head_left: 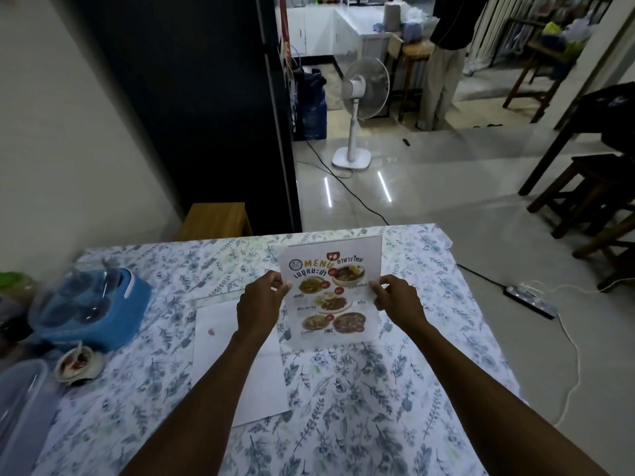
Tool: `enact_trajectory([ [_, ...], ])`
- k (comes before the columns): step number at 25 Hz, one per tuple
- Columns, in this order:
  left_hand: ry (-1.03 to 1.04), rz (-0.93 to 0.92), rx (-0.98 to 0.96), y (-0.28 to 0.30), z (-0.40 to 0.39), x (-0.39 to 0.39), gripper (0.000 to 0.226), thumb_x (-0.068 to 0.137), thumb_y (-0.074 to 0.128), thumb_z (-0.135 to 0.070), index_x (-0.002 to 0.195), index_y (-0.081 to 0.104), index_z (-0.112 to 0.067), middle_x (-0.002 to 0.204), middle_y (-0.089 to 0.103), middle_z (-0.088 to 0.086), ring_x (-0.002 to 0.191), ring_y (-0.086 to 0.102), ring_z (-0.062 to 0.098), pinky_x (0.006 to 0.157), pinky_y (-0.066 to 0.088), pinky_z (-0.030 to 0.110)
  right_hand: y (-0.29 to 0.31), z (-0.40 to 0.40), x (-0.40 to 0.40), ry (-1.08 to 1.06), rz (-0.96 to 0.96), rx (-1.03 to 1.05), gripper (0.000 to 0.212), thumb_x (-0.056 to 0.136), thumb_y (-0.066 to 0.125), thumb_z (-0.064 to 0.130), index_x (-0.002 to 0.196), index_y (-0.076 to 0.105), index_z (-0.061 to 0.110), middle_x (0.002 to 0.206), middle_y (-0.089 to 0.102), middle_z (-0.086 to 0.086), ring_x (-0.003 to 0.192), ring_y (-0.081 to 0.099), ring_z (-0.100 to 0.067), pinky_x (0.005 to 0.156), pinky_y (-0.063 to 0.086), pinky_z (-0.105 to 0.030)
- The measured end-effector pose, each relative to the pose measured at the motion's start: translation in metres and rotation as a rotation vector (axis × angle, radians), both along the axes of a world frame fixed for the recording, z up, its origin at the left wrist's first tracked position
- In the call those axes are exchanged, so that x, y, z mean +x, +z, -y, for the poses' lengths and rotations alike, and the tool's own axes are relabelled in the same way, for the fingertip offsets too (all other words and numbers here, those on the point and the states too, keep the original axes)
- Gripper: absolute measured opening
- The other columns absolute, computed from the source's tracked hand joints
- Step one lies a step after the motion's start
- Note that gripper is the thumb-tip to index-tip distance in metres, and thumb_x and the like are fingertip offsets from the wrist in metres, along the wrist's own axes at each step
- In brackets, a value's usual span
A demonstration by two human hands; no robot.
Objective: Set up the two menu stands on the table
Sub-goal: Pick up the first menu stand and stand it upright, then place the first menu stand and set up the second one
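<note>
Dim room; ceiling-light glare streaks on floor (412, 187); wide-angle bending and blur at left edge.

Printed menu stand held upright; second white sheet flat on the table.

The clear stand with a white printed menu sheet (328, 290), showing "MENU" in orange letters, Thai script and round photographs of dishes, stands nearly upright near the far middle of the floral-clothed table (429, 338), its printed face towards the camera and its lower edge at the cloth. It is gripped at mid-height on both side edges, by the left hand (261, 305) and the right hand (398, 300). Just left of it and nearer the camera lies a blank white sheet (237, 365), flat on the cloth, with a small pink mark near its upper left; whether this is the second stand cannot be told.
</note>
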State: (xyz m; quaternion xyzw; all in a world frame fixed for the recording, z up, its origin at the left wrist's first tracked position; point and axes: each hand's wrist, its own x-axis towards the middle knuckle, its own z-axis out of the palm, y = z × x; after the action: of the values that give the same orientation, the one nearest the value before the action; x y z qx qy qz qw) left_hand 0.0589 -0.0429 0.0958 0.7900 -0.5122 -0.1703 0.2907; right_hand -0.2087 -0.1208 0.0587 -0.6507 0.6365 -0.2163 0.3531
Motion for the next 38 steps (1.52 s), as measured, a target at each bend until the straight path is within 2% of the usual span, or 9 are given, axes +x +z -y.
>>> enact_trajectory([
  [4,-0.089,0.032,0.152,0.000,0.001,0.000,0.029,0.092,0.060,-0.047,0.100,0.050,-0.021,0.106,0.069,0.002,0.089,0.066,0.026,0.068,0.051,0.037,0.009,-0.014,0.007,-0.078,-0.044,0.032,0.040,0.093,0.050,0.058,0.107,0.054,0.020,0.078,0.074,0.004,0.074,0.072,-0.020,0.076,0.060,-0.046],
  [8,-0.164,0.000,0.155,0.002,-0.017,0.014,0.049,0.091,0.057,-0.055,0.125,0.046,-0.021,0.120,0.065,0.003,0.105,0.065,0.027,0.077,0.052,0.039,0.009,-0.031,0.015,-0.189,-0.105,-0.001,0.045,0.087,0.049,0.064,0.103,0.039,0.024,0.087,0.073,-0.005,0.075,0.070,-0.026,0.069,0.059,-0.047],
  [16,-0.162,-0.050,0.246,-0.036,-0.101,0.108,0.054,0.092,0.049,-0.061,0.127,0.046,-0.020,0.122,0.065,0.003,0.113,0.061,0.028,0.090,0.050,0.043,-0.012,-0.106,0.108,-0.172,-0.126,0.060,0.027,0.086,0.058,0.051,0.087,0.046,0.027,0.084,0.071,-0.006,0.077,0.069,-0.029,0.073,0.058,-0.046],
  [20,-0.099,-0.067,0.341,-0.077,-0.143,0.154,0.056,0.092,0.050,-0.059,0.130,0.046,-0.018,0.126,0.064,0.006,0.115,0.061,0.031,0.093,0.049,0.043,-0.044,-0.147,0.166,-0.056,-0.170,0.132,0.029,0.088,0.059,0.050,0.099,0.051,0.024,0.091,0.074,-0.009,0.085,0.069,-0.031,0.076,0.056,-0.041],
  [23,-0.067,-0.110,0.419,-0.113,-0.168,0.176,0.057,0.091,0.052,-0.057,0.129,0.046,-0.015,0.125,0.062,0.011,0.113,0.061,0.032,0.093,0.050,0.044,-0.071,-0.177,0.198,0.018,-0.270,0.169,0.035,0.091,0.059,0.043,0.110,0.052,0.015,0.105,0.067,-0.013,0.100,0.064,-0.035,0.076,0.048,-0.037],
  [29,0.011,-0.237,0.383,-0.149,-0.193,0.165,0.038,0.093,0.063,-0.033,0.120,0.054,-0.008,0.120,0.060,0.018,0.106,0.061,0.034,0.084,0.045,0.035,-0.104,-0.214,0.212,-0.037,-0.327,0.209,0.038,0.089,0.063,0.031,0.119,0.052,0.012,0.117,0.058,-0.019,0.106,0.061,-0.039,0.088,0.049,-0.043],
  [33,0.105,-0.338,0.342,-0.152,-0.194,0.167,0.022,0.092,0.053,-0.006,0.114,0.055,-0.007,0.115,0.063,0.021,0.098,0.065,0.038,0.076,0.052,0.039,-0.101,-0.208,0.213,-0.072,-0.272,0.226,0.039,0.086,0.066,0.021,0.121,0.053,0.013,0.116,0.065,-0.018,0.109,0.061,-0.037,0.088,0.047,-0.038],
  [35,0.145,-0.338,0.310,-0.144,-0.201,0.168,0.023,0.092,0.047,0.002,0.111,0.057,-0.005,0.113,0.066,0.020,0.098,0.065,0.036,0.069,0.045,0.033,-0.093,-0.206,0.207,-0.093,-0.236,0.209,0.035,0.084,0.063,0.013,0.118,0.058,0.015,0.114,0.069,-0.016,0.109,0.063,-0.035,0.087,0.048,-0.036],
  [38,0.159,-0.289,0.166,-0.124,-0.213,0.172,0.025,0.095,0.047,0.001,0.106,0.067,-0.010,0.111,0.071,0.014,0.095,0.065,0.028,0.071,0.039,0.025,-0.069,-0.207,0.199,-0.012,-0.171,0.155,0.037,0.082,0.056,0.002,0.111,0.073,0.017,0.116,0.073,-0.014,0.109,0.067,-0.032,0.093,0.053,-0.038],
])
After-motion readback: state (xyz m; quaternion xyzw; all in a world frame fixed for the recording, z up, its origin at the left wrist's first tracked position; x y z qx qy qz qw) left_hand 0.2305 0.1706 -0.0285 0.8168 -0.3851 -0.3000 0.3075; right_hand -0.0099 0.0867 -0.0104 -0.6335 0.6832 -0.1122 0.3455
